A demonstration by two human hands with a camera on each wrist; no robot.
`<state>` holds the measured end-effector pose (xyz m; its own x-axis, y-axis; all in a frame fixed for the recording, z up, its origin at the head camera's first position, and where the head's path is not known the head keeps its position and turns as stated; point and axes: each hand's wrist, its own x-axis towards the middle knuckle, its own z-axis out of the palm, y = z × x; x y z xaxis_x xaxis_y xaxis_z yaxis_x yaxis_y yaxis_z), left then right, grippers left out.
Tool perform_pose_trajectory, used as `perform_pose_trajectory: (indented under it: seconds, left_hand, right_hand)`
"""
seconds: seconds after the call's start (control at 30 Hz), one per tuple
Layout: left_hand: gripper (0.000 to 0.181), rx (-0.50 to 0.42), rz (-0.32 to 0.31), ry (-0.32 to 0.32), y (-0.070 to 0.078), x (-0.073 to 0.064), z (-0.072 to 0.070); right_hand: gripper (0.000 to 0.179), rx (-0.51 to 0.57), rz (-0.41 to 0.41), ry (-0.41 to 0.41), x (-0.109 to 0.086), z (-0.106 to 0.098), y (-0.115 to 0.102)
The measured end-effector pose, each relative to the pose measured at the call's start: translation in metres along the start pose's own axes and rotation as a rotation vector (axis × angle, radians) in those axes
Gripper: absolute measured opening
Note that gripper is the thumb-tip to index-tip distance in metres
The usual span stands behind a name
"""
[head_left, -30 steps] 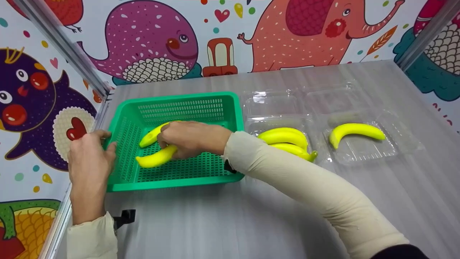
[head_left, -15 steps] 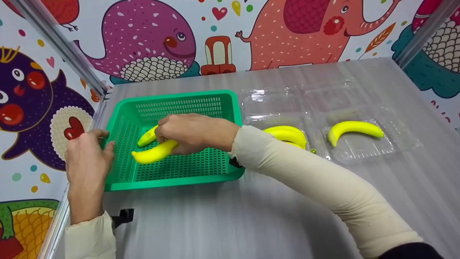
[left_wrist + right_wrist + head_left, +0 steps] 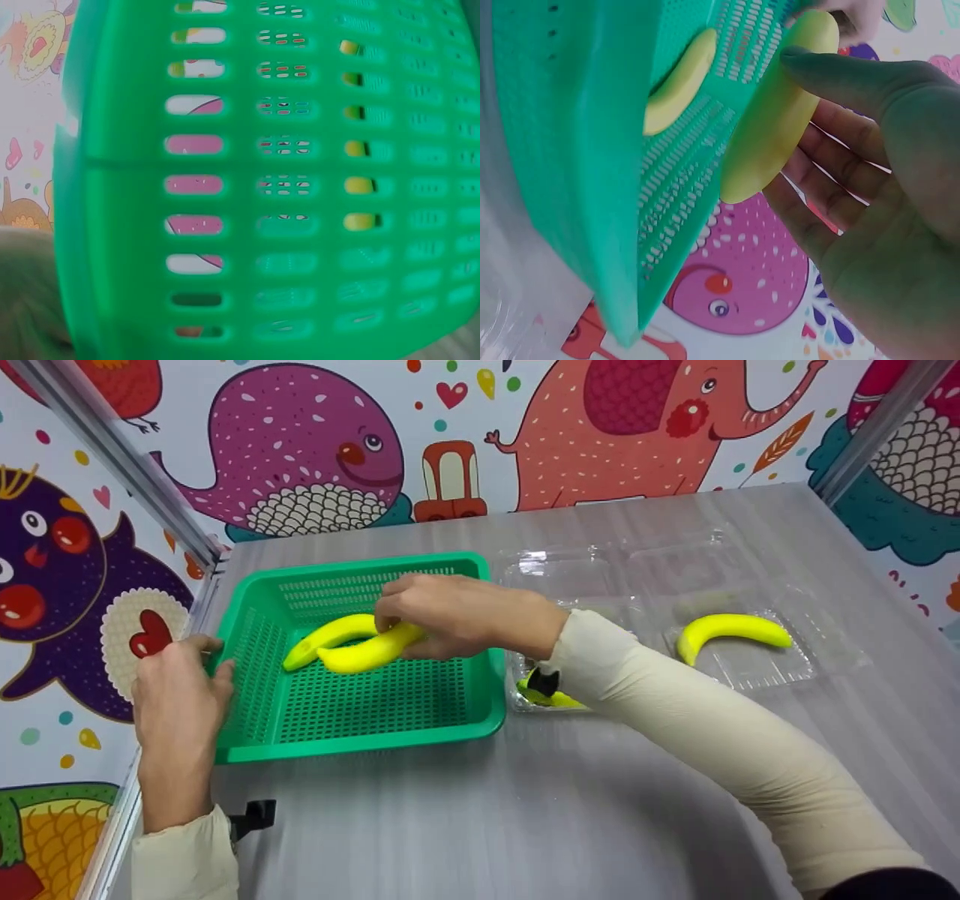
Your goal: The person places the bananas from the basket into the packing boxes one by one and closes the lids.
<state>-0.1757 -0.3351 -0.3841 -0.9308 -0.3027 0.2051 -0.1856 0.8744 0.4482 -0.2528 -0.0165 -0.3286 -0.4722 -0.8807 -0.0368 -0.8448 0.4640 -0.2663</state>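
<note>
A yellow banana [image 3: 360, 654] is pinched between the thumb and fingers of my right hand [image 3: 472, 615], low over the green basket [image 3: 360, 745]. The right wrist view shows the thumb across one side of the held banana [image 3: 776, 127], fingers behind it. Another banana [image 3: 319, 641] lies on the basket floor, partly overlapped by the held one in the head view. My left hand [image 3: 180, 697] grips the basket's left rim with thumb and fingers. Slotted basket wall [image 3: 247, 161] fills most of the left wrist view, with bits of yellow showing through.
Right of the basket stands an open clear plastic clamshell holding bananas [image 3: 559, 697], mostly hidden by my right sleeve [image 3: 675, 735]. Farther right, a second open clamshell [image 3: 772, 671] holds a single banana [image 3: 731, 628]. Cartoon-printed walls [image 3: 315, 442] border the grey table [image 3: 420, 825].
My right hand has moved up and to the right with the banana, away from the one on the basket floor. My left hand stays at the rim.
</note>
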Motion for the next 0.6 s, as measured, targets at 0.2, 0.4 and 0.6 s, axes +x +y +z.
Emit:
perform_pose_trajectory:
  seconds: [0.2,0.4,0.6]
  left_hand:
    - [0.039,0.006,-0.005,-0.009,-0.001,-0.001,0.000]
    - [0.039,0.006,-0.005,-0.008,0.000,-0.001,-0.001]
    - [0.039,0.002,-0.006,-0.009,0.000,-0.001,0.000]
  right_hand:
    - [0.035,0.057,0.002,0.053,-0.022,-0.005,0.015]
    - [0.037,0.065,0.024,0.080,-0.046,0.001,0.030]
    - [0.039,0.089,0.052,0.113,-0.072,0.006,0.044]
